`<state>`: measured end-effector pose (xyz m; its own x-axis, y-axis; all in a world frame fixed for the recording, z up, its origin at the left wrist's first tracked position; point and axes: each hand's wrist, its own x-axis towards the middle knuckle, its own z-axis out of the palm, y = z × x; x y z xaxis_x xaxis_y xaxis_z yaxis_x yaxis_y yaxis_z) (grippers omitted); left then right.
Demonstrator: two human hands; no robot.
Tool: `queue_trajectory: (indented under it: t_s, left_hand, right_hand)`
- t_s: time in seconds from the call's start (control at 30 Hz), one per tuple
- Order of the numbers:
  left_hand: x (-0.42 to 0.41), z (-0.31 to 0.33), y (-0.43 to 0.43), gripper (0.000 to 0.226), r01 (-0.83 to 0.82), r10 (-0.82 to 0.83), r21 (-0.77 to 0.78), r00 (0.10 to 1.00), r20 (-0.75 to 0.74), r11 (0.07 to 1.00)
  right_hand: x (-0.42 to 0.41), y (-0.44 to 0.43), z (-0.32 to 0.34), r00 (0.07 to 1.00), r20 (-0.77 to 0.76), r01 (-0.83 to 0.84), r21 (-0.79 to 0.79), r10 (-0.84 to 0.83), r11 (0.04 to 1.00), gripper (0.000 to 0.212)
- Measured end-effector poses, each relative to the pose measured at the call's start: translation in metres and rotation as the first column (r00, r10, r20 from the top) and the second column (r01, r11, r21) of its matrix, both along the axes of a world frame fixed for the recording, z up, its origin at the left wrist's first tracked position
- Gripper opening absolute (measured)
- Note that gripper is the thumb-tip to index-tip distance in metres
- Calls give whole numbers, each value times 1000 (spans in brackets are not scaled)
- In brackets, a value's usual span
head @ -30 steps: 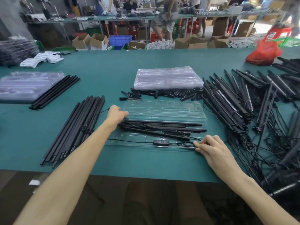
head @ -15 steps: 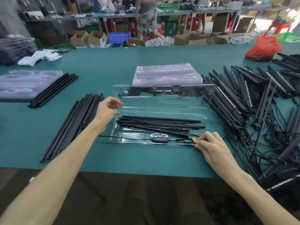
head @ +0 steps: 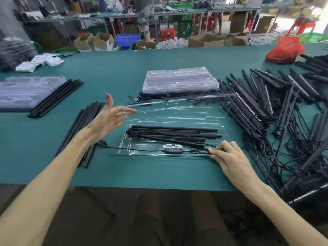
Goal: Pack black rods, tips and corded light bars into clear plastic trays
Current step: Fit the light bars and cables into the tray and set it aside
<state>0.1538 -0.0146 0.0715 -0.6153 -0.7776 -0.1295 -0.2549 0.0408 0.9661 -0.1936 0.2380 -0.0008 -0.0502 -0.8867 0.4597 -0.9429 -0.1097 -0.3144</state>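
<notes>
No readable writing showing anywhere. Lying near the front edge of the green counter [head: 124, 68], a clear hinged tray [head: 177, 119] holding black rods [head: 174, 133] and a corded controller [head: 173, 150], lid tilting half raised. Left hand [head: 111, 118] hovering spread, palm up, at the lid's left end. Right hand [head: 229, 157] pinching the cord [head: 200, 151] at the tray's front right. Crowding the right side, tangled light bars [head: 262, 103]; behind, stacked trays [head: 179, 80]; left, loose rods [head: 87, 125]
</notes>
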Motion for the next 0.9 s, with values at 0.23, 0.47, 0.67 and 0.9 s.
queue_trajectory:
  t_s: [0.23, 0.47, 0.67, 0.9]
  left_hand:
    - [-11, -4, 9, 65, -72, 79, -113, 995, 60, 991]
    - [-5, 25, 11, 32, 312, -177, -204, 851, 495, 928]
    - [-59, 17, 33, 44, 482, -108, -339, 687, 718, 808]
    - [-128, -21, 60, 55, 575, -162, -335, 645, 747, 747]
  right_hand:
    - [-1, 0, -1, 1000, -6, 3, -11, -3, 1000, 18]
    - [0, -1, -2, 1000, -25, 10, -47, -11, 999, 16]
    - [3, 0, -2, 998, -47, 32, -77, -36, 997, 20]
    - [6, 3, -6, 988, -129, 71, -86, -82, 994, 26]
